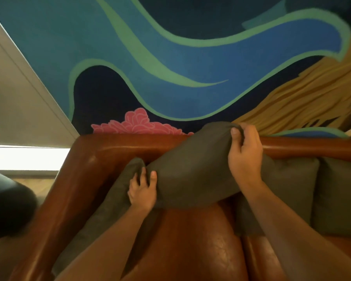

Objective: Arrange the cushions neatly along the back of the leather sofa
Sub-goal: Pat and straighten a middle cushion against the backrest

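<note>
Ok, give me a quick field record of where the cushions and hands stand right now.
held cushion: dark green cushion, lifted at a tilt over the seat
left hand: left hand grips its lower left edge
right hand: right hand pinches its top corner, near the sofa back
other cushions: one leaning by the left armrest, two more against the back on the right

A dark olive-grey cushion [190,169] is held tilted above the brown leather sofa [114,147], its upper corner over the backrest; a second [101,211] leans against the armrest, two more [292,179] line the back.
</note>
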